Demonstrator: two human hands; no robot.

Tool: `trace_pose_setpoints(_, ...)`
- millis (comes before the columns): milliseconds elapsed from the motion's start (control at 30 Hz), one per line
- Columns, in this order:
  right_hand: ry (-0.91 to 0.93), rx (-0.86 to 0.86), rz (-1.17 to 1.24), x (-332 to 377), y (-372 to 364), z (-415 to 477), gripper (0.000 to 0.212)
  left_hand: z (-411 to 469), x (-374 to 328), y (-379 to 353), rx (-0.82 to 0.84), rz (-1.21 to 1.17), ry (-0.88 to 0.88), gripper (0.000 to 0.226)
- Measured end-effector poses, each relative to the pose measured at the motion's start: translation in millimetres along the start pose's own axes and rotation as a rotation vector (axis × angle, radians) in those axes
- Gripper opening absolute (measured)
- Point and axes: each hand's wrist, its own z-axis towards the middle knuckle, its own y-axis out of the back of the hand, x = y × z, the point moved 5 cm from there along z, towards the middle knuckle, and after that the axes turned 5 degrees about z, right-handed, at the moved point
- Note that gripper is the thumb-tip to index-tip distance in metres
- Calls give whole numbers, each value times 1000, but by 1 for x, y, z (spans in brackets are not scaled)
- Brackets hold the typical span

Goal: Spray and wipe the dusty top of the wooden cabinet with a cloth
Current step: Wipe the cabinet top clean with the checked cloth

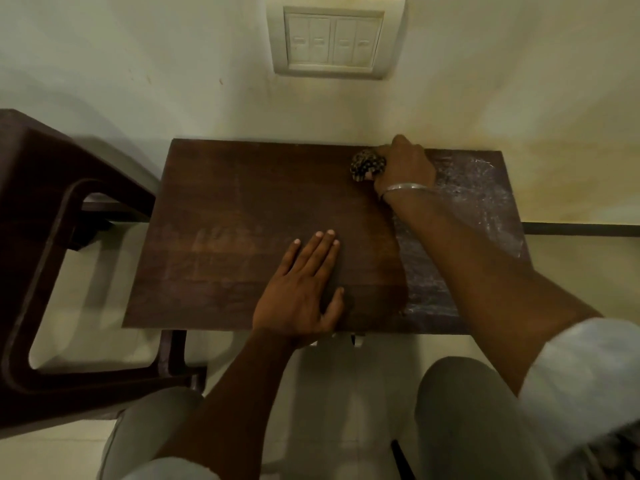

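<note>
Wooden cabinet top (225, 209), dark brown, seen from above; its far edge meets a pale wall (138, 64).

Right hand (405, 168): at the far edge of the top, right of centre. Its fingers are curled round a balled cloth (363, 164), dark with a pale speckled pattern. The cloth protrudes from the left side of the fist and rests on the wood. A metal bangle (405, 188) sits on the wrist. A pale sleeve (588, 375) is pushed up above the elbow.

Left hand (301, 292): laid flat, palm down, on the top near the front edge, about mid-width. Fingers (322, 247) are straight and close together, the thumb is spread to the right, and nothing is held.

Surface condition: the right end of the top carries a whitish, streaked film (478, 188) from the far edge to the near edge. The area left of the right forearm is darker and more even, with faint pale marks near the middle.

Surroundings: a cream switch plate (334, 39) with four rockers is set in the wall above the cabinet. A dark brown stool (45, 237) stands just left of the cabinet on a pale floor. The person's knees, in grey cloth, show below the front edge.
</note>
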Motion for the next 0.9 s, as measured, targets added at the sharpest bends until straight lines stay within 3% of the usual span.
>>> trace_pose_setpoints(233,73,-36,-36,6,8,5,37,0,1,0,-19,-8,1,74)
trace_pose_setpoints(500,81,3,-35,-10,3,-13,49,-1,1,0,-16,-6,8,74)
trace_pose_setpoints(667,49,-11,-25,-3,9,10,41,-1,1,0,-15,-6,4,74)
trace_pose_setpoints(900,94,25,-16,-15,3,-24,48,-1,-1,0,-16,-4,7,74)
